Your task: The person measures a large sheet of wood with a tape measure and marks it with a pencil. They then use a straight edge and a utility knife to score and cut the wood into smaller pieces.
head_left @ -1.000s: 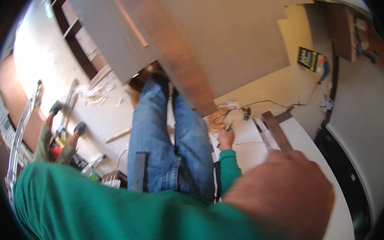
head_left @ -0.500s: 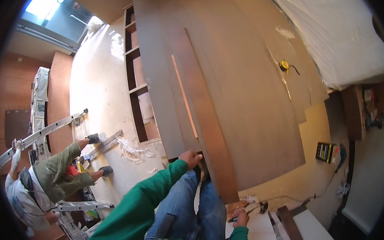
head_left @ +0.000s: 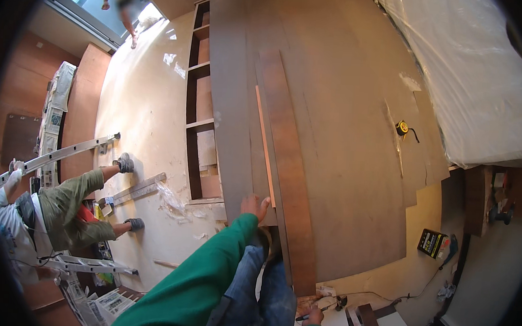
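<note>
My left hand [head_left: 254,209] reaches over the near edge of a large grey-brown panel [head_left: 356,150]. Its fingers are spread on the surface, with the thumb beside the near end of a thin orange-brown strip [head_left: 265,142]. Right of that strip, a long brown board [head_left: 290,170] lies lengthwise on the panel. Low in the picture, my right hand [head_left: 313,317] is closed around a dark pen [head_left: 302,318], beyond the board's near end.
A yellow tape measure [head_left: 402,128] lies on the panel's right side. Left of the panel is a compartmented frame [head_left: 199,124]. A co-worker [head_left: 64,209] stands by a ladder [head_left: 66,156]. Another person [head_left: 126,11] is far left. A cable [head_left: 410,297] crosses the floor at right.
My left hand has left the panel's near edge, moved forward and opened onto its surface. The pen stays in my right hand. Another person has appeared at the far left.
</note>
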Tool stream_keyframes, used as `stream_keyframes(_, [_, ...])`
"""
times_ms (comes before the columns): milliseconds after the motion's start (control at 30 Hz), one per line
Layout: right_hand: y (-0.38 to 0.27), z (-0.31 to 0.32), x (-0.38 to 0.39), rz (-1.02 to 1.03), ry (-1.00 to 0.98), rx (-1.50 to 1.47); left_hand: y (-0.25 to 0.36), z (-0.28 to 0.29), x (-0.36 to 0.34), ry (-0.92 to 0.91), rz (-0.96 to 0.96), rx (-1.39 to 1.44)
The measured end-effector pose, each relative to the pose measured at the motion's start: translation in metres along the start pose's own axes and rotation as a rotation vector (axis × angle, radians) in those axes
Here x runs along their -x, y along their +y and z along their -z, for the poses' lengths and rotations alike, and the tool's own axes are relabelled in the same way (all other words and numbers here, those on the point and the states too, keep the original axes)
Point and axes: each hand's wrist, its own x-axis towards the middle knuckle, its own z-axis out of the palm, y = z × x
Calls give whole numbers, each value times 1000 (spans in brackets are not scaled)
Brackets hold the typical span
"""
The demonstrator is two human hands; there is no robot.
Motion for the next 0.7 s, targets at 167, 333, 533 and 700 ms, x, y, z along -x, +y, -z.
stream_keyframes(167, [1,-2,-1,-42,42,-37,20,5,-62,-49,47,192])
stream_keyframes(333, [5,1,-20,-18,166,0,50,6,-121,-92,162,273])
stream_keyframes(533, [-6,-2,-62,105,260,-224,111,-2,-170,41,117,213])
stream_keyframes(700, [-25,-8,-19,90,233,-196,115,-11,-177,11,325,120])
